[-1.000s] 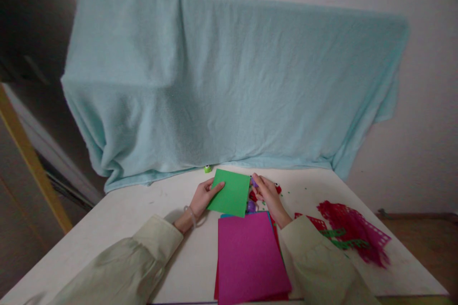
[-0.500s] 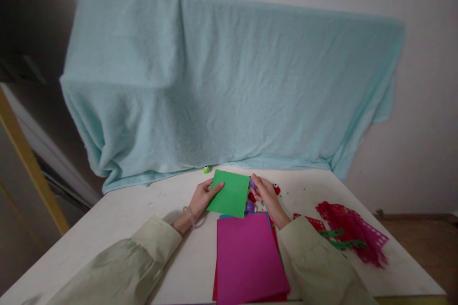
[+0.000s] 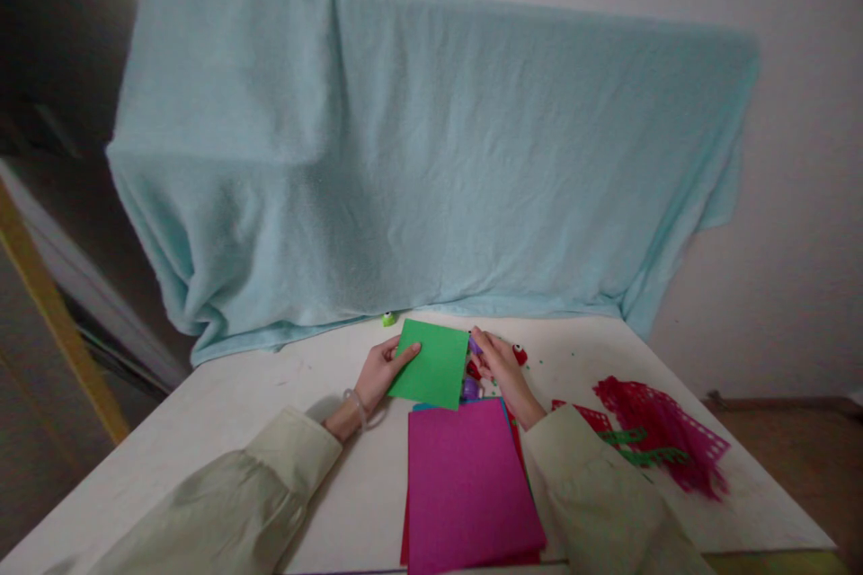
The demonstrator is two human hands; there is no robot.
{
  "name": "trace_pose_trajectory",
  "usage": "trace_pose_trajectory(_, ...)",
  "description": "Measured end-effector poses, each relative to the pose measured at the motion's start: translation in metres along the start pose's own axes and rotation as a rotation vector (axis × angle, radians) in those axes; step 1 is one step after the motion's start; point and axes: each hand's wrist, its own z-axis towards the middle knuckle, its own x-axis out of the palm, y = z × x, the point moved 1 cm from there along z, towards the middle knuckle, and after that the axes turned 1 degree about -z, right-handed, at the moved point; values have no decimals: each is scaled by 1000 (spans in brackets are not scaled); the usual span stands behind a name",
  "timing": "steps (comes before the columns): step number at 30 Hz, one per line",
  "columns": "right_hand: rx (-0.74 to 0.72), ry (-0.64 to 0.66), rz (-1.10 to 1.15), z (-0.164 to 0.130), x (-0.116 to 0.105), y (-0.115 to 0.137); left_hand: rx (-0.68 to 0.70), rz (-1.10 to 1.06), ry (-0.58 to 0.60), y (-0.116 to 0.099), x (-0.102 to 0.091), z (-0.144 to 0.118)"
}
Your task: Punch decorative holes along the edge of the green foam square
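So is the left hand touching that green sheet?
Touching. The head view shows the left hand gripping the green sheet's left edge, thumb lying on top.

Green card (image 3: 431, 364), magenta sheet (image 3: 467, 490), pale aqua blanket (image 3: 418, 162), crimson lattice-punched strips (image 3: 657, 440), white table (image 3: 222, 431).

No readable text, labels, brands, numbers or signs on paper sheets, cloth or table.
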Motion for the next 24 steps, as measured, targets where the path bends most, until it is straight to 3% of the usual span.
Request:
trace_pose_trajectory(5, -40, -27, -49, -1, 1, -1, -18, -18, -9, -1, 1, -1)
trace_pose_trajectory(15, -255, -119, -313, -17, 10, 13, -9, -42, -53, 3, -6, 2)
trace_pose_trajectory(18, -326, -10, -515, -25, 7, 24, -8, -76, -101, 3, -9, 3)
trace_pose_trajectory(21, -393, 245, -771, -47, 11, 28, -19, -97, -118, 2, -11, 4)
trace_pose_trajectory(24, -436, 225, -963, -81, 19, 29, -31, -111, -116, 1, -11, 4)
